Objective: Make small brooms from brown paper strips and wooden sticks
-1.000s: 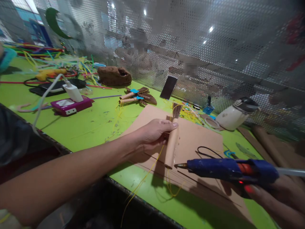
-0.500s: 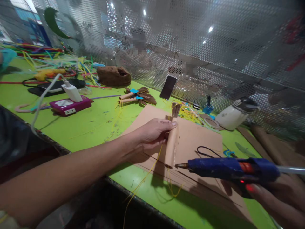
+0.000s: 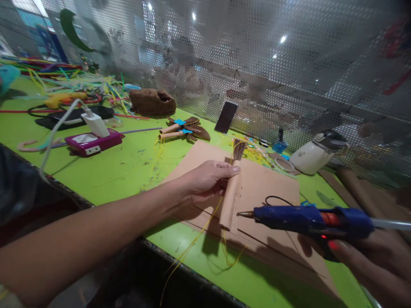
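Note:
My left hand pinches a rolled brown paper tube near its upper end, thumb on top. Dark bristle-like strips fan out of the tube's far end, and yellow thread hangs below. A line of glue shows along the tube's right edge. My right hand is wrapped round a blue glue gun with a glowing red light. Its metal nozzle points left, just beside the tube's lower part, with a small gap. Under both lie stacked brown sheets.
On the green table are a magenta power strip, finished-looking tubes with blue ties, a brown pouch and a white jug. A perforated metal panel stands behind. Someone's dark-clothed leg is at the left.
The lower end of the tube has swung slightly left and down. The glue gun has lifted a little, and its nozzle has moved up from the tube's lower end.

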A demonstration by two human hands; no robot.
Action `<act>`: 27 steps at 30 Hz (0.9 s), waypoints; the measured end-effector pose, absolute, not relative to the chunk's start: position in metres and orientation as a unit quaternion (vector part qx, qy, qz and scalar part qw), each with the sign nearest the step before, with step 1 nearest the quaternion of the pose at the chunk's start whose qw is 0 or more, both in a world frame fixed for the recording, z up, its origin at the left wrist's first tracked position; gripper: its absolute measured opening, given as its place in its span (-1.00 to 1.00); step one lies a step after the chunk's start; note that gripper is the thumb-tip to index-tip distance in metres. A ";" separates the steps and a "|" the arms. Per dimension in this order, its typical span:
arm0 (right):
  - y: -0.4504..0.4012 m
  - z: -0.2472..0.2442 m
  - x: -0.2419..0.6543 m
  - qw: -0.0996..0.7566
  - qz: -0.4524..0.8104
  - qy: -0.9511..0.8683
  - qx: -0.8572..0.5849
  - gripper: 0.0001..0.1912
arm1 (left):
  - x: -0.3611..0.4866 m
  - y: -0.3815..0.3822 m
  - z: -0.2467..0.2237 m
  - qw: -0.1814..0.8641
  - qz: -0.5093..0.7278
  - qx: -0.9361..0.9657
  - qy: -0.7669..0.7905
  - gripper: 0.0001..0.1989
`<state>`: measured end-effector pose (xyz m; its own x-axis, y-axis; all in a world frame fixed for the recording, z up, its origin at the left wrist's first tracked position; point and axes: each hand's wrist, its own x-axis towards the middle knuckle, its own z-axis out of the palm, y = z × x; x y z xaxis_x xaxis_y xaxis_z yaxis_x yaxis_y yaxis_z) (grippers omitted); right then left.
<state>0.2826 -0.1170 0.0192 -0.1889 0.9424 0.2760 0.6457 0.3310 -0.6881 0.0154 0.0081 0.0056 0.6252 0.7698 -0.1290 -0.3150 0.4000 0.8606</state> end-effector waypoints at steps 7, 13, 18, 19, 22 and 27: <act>-0.112 0.031 0.273 0.316 0.200 -0.768 -0.519 -0.76 | 0.016 0.008 0.004 0.785 0.341 0.439 0.274 -0.86; -0.111 0.029 0.269 0.328 0.222 -0.728 -0.560 -0.71 | 0.015 0.008 0.003 0.786 0.337 0.436 0.280 -0.83; -0.110 0.028 0.270 0.333 0.226 -0.750 -0.524 -0.78 | 0.015 0.009 0.002 0.787 0.329 0.445 0.274 -0.80; -0.109 0.028 0.271 0.334 0.225 -0.751 -0.524 -0.78 | 0.015 0.009 0.002 0.786 0.329 0.446 0.273 -0.79; -0.109 0.029 0.273 0.324 0.227 -0.752 -0.527 -0.76 | 0.015 0.008 0.004 0.789 0.332 0.442 0.269 -0.80; -0.113 0.024 0.276 0.340 0.226 -0.717 -0.565 -0.76 | 0.015 0.007 0.004 0.788 0.335 0.438 0.275 -0.80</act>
<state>0.2762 -0.1127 0.0236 -0.1310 0.9638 0.2322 0.6570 0.2598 -0.7077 0.0150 0.0075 0.0041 0.6253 0.7678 -0.1394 -0.2869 0.3923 0.8740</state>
